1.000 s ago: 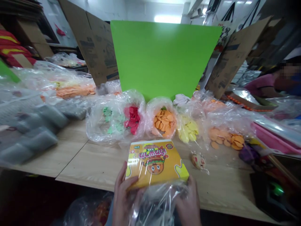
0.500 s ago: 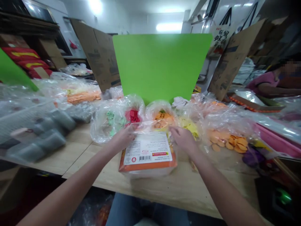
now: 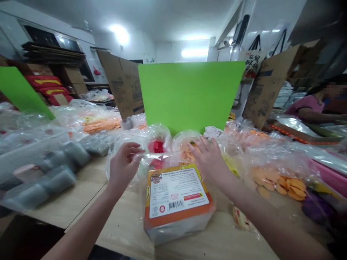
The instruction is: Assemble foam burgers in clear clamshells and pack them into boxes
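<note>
An orange box with a white printed label [image 3: 179,191] sits inside a clear plastic bag [image 3: 165,157] on the wooden table in front of me. The bag's loose end lies beyond the box's far edge. My left hand [image 3: 126,162] is at the far left of the box, its fingers curled together on the edge of that bag. To the right, my right hand [image 3: 210,159] has its fingers spread, above the bag's far right side. It grips nothing that I can see, and it partly covers a bag of orange pieces [image 3: 187,153].
Open bags hold red pieces [image 3: 155,146], yellow pieces [image 3: 230,164] and orange discs [image 3: 290,186]. Grey wrapped rolls [image 3: 54,184] lie at left. A green panel [image 3: 189,95] stands behind. At right are a pink tray [image 3: 328,168] and another person [image 3: 306,106].
My right hand has opened from its grip on the bag's edge, and my left hand has shifted left. The view has tilted up, and the box appears lower and slightly turned.
</note>
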The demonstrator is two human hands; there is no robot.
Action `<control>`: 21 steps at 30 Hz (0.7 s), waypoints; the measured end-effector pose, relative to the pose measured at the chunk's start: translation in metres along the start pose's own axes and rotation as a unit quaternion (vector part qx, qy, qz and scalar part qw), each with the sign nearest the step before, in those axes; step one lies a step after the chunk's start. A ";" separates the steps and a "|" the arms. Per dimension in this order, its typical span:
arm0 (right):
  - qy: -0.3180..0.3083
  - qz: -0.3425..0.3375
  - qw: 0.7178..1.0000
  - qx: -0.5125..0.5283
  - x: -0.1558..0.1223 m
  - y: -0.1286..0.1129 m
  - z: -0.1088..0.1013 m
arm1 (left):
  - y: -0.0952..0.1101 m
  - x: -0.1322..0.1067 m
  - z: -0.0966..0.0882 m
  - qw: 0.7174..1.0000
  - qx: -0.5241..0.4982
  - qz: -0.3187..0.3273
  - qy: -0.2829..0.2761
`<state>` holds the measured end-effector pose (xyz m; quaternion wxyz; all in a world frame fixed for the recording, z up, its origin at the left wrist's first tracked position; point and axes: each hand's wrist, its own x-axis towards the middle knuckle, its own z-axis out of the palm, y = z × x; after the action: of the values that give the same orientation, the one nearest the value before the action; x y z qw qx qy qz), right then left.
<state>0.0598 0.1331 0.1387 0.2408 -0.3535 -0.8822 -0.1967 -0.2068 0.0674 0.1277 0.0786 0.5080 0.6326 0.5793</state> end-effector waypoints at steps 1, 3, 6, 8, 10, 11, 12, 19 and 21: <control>-0.017 0.004 1.000 0.007 0.008 0.007 0.003 | -0.002 0.002 -0.006 0.998 -0.045 -0.033 0.000; -0.016 0.038 0.998 0.040 0.025 0.021 -0.002 | -0.006 0.006 -0.018 0.976 -0.163 -0.128 -0.066; 0.127 0.100 0.986 0.030 0.048 0.020 -0.026 | -0.014 0.004 -0.032 0.879 -0.315 -0.258 -0.247; 0.189 0.038 0.981 0.011 0.059 -0.001 -0.037 | -0.020 -0.004 -0.036 0.843 -0.360 -0.271 -0.294; 0.154 -0.078 0.985 0.021 0.069 -0.031 -0.038 | -0.023 -0.019 -0.035 0.854 -0.381 -0.227 -0.273; 0.119 -0.121 0.985 0.035 0.074 -0.045 -0.035 | -0.023 -0.028 -0.032 0.868 -0.380 -0.189 -0.258; 0.088 -0.146 0.984 0.053 0.080 -0.058 -0.032 | -0.022 -0.037 -0.030 0.887 -0.365 -0.144 -0.243; -0.045 -0.146 0.952 0.265 0.121 -0.095 -0.037 | 0.000 -0.063 -0.006 0.992 -0.028 0.121 0.019; -0.042 -0.100 0.956 0.273 0.125 -0.094 -0.040 | -0.001 -0.055 -0.004 0.993 -0.042 0.098 0.044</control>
<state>-0.0754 0.1157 0.2246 0.2701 -0.1920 -0.9425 0.0430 -0.1842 0.0243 0.1009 0.0149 0.5380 0.5575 0.6321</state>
